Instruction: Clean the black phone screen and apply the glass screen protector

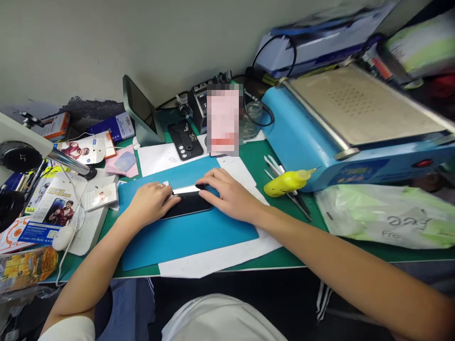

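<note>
A smartphone point(188, 205) with a dark screen lies face up on a blue mat point(185, 244). My left hand point(151, 201) is closed on its left end, thumb on the screen and fingers curled at the far side. At the phone's right end my right hand point(231, 194) grips it between thumb and bent fingers. A thin white strip point(186, 189) runs along the phone's far edge, between my two hands; I cannot tell what it is. Something small and dark shows under my right fingertips.
A blue machine with a metal plate point(355, 104) stands at the right, near a yellow bottle point(287, 183) and a plastic bag point(387, 218). Behind the mat are a phone case point(185, 142) and a screen on a stand point(142, 106). Boxes and a lamp base point(94, 227) crowd the left.
</note>
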Motion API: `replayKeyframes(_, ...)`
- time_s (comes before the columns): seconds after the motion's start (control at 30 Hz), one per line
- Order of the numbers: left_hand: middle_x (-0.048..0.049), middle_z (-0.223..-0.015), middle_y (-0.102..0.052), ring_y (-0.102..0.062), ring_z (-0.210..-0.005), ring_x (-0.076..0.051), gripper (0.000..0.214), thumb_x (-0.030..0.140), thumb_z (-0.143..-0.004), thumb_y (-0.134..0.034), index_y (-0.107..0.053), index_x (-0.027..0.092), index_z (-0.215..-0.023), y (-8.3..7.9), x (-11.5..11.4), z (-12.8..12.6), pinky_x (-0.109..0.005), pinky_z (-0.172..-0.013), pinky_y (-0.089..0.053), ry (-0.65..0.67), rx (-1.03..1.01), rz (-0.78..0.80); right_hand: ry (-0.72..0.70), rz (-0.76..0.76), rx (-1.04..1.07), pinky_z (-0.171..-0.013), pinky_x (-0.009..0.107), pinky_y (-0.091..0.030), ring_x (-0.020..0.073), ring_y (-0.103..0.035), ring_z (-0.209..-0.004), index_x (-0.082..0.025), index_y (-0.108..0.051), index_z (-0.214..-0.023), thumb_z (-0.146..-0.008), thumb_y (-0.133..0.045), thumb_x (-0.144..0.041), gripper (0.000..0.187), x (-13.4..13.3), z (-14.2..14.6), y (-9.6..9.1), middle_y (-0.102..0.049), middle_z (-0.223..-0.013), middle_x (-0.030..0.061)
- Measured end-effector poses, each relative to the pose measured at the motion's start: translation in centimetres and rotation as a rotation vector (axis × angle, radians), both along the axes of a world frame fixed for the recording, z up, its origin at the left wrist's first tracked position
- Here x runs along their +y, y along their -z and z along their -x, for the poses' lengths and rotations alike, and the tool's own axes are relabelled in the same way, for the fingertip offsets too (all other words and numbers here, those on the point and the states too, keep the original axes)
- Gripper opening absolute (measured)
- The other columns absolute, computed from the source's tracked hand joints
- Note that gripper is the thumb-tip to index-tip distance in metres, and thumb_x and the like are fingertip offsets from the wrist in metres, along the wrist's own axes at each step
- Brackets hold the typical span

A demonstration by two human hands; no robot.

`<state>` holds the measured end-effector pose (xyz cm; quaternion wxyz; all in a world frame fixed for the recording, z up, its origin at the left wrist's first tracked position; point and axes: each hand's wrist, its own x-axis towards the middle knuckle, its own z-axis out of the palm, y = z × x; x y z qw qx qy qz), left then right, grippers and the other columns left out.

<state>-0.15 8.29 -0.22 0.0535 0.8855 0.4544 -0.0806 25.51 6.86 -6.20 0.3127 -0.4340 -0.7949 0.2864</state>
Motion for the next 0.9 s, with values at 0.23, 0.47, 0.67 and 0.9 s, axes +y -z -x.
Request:
replayKeyframes(0.23,-0.0077,-0.068,-0.069,-0.061,-0.059,-0.021,0.051,0.045,-0.109,-0.035,-0.068,0.019,-0.080,-0.1,-1.3,-1.0,-0.031,-0.056,-0.026,0.054,0.031,0.104,0.004,-0.020,-0.005,-0.099,0.050,-0.054,0.0291,-0.062,-0.113,-0.024,-0.067,-0.122,-0.101,-0.051,-0.043,0.032,0.3,0.1,0.0,-0.066,-0.113,0.0110)
replayKeyframes(0.47,-0.0077,-0.071,-0.068,-0.060,-0.065,-0.022,0.053,0.045,-0.108,-0.032,-0.069,0.019,-0.080,0.6,0.7,0.8,-0.032,-0.062,-0.031,-0.094,-0.105,0.107,-0.012,0.005,-0.037,-0.094,0.051,-0.055,0.0305,-0.063,-0.110,-0.025,-0.066,-0.124,-0.101,-0.051,-0.048,0.036,-0.4,-0.4,0.6,-0.066,-0.111,0.0110)
replayKeyframes(0.67,-0.0100,-0.066,-0.065,-0.061,-0.067,-0.024,0.058,0.041,-0.107,-0.031,-0.064,0.018,-0.066,1.2,1.8,3.4,-0.034,-0.063,-0.032,-0.243,-0.213,0.002,-0.053,-0.083,-0.130,-0.086,0.050,-0.055,0.0313,-0.063,-0.101,-0.026,-0.068,-0.122,-0.102,-0.046,-0.048,0.036,-1.1,1.4,-0.6,-0.065,-0.102,0.0109)
replayKeyframes(0.9,-0.0078,-0.069,-0.067,-0.062,-0.068,-0.023,0.042,0.049,-0.098,-0.053,-0.063,0.019,-0.070,1.3,2.4,5.1,-0.032,-0.061,-0.031,-0.111,-0.167,0.099,-0.268,-0.129,-0.303,-0.080,0.049,-0.053,0.0299,-0.059,-0.093,-0.023,-0.072,-0.119,-0.103,-0.041,-0.038,0.038,0.4,7.8,-2.0,-0.064,-0.099,0.0124)
